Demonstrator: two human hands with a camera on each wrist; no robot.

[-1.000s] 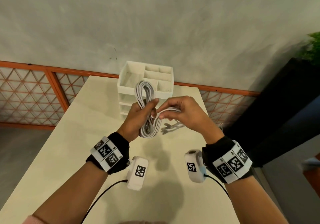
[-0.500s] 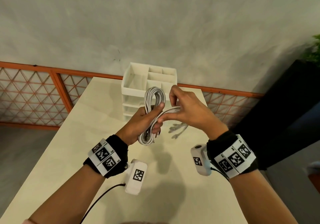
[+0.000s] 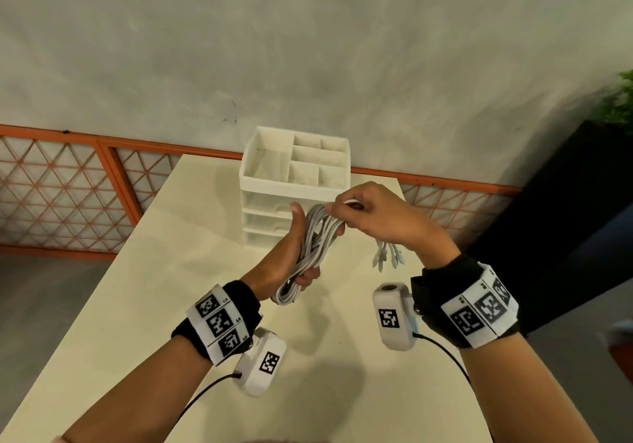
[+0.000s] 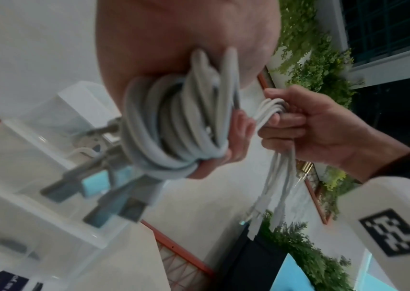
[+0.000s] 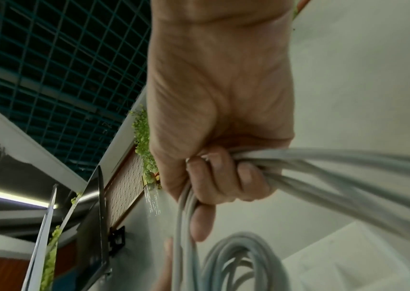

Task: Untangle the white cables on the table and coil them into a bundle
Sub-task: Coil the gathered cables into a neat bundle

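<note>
A coiled bundle of white cables [image 3: 310, 250] [image 4: 173, 126] [image 5: 233, 261] is held above the table. My left hand [image 3: 287, 254] grips the coil around its middle, thumb up. My right hand [image 3: 366, 216] [image 4: 306, 126] [image 5: 218, 167] grips the loose strands [image 5: 323, 163] at the coil's top end, fingers curled round them. The strands' plug ends [image 3: 387, 257] [image 4: 268, 206] hang down below my right hand. Several USB plugs [image 4: 104, 189] stick out of the coil in the left wrist view.
A white drawer organiser [image 3: 294, 182] with open top compartments stands at the table's [image 3: 164, 288] far edge, just behind my hands. An orange mesh railing [image 3: 68, 185] and a grey wall lie beyond. A dark cabinet [image 3: 565, 220] stands right of the table.
My right hand has carried the loose strands up and over the top of the coil. The coil has tilted, and both hands have risen slightly.
</note>
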